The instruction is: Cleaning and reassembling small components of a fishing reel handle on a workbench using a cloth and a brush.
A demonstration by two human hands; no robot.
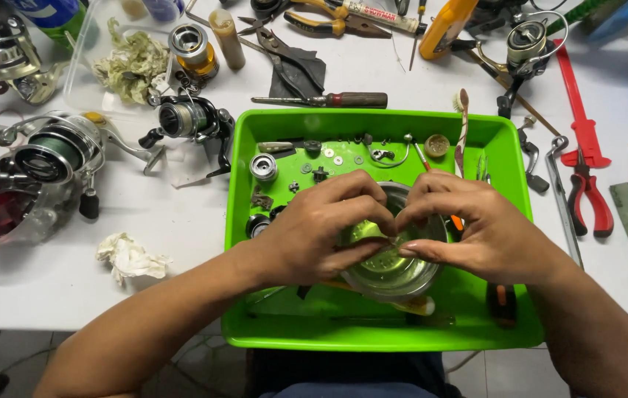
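Both hands over the metal bowl (391, 269) inside the green tray (244, 184) on the white counter (181, 228). Left hand (314, 236) and right hand (476, 232) fingers narrow, pinching a tiny part (393, 239) together above the bowl.

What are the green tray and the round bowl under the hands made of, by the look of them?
The green tray looks like moulded plastic: uniform bright colour, soft gloss, rounded rim. The bowl looks like polished metal, likely steel: silvery and mirror-like, reflecting the green. Both hands, left and right, meet above it.
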